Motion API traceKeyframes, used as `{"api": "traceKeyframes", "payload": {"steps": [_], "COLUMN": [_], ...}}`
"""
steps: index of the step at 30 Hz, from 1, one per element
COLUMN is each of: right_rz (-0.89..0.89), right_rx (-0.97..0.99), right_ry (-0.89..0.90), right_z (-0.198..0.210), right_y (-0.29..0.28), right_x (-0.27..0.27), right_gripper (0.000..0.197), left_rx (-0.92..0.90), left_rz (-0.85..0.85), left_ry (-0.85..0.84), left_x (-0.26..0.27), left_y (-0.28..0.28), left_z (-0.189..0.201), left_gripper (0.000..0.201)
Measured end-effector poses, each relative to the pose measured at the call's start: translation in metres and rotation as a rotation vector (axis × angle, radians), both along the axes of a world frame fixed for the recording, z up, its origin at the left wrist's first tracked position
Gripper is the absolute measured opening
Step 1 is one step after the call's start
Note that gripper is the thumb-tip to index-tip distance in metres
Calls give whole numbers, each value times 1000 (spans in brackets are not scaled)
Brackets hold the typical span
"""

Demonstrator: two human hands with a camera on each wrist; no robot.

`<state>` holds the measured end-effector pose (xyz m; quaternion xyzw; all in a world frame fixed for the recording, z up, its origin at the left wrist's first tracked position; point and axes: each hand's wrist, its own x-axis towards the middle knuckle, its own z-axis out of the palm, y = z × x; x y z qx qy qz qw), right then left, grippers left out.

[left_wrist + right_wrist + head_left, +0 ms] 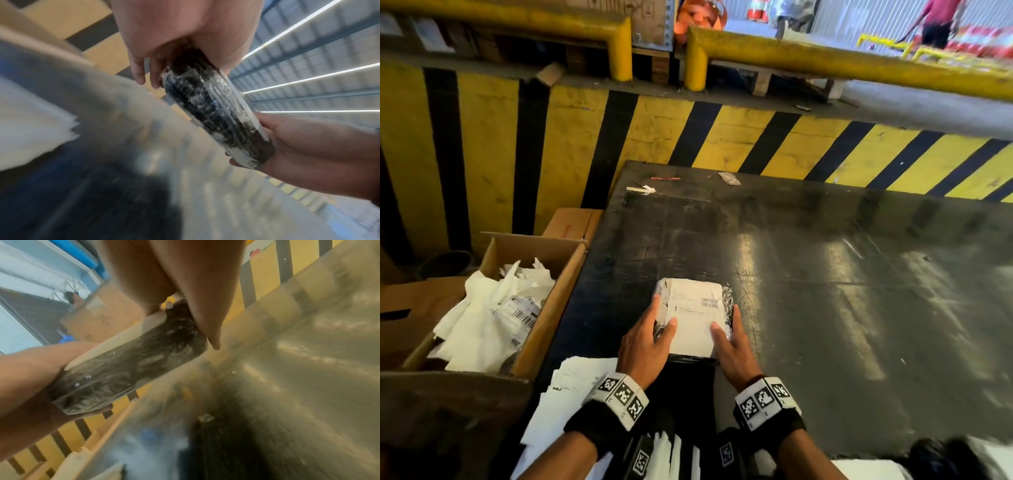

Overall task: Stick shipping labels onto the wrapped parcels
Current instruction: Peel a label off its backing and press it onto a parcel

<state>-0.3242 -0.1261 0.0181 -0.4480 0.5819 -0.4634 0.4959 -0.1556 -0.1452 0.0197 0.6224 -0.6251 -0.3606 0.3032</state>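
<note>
Two hands hold one wrapped parcel (693,320) just above the black worktop (825,274). Left hand (645,346) and right hand (732,349) each grip a side, thumbs on the label (697,308); best press thumbs outward, smoothing its edges flat.

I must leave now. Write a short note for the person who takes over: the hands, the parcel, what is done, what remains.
Left hand: holds the parcel's left side, thumb on top.
Right hand: holds its right side, thumb on the label.
Wrapped parcel: over the near part of the black table, gripped by both hands.
Done: the shipping label is on the parcel's top face.
Left: press it flat if needed and set this parcel aside. Loose label sheets lie at the near left edge; backing paper is in the cardboard box.
</note>
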Motion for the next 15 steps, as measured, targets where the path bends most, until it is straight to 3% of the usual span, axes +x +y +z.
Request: {"api": "traceKeyframes", "payload": {"steps": [6, 10, 15], "right_rz": [-80, -64, -78], "right_rx": [-245, -298, -257], "right_ry": [-20, 22, 64], "right_z": [57, 89, 90], "right_y": [67, 122, 190], "right_x": [-22, -60, -127], "right_gripper": [44, 51, 58], "left_rx": [-223, -299, -250], "left_rz": [-121, -179, -241], "left_ry": [78, 125, 169], "left_x": [-23, -56, -111], "left_y": [47, 99, 169], "left_z": [53, 79, 76], "left_gripper": [64, 67, 74]}}
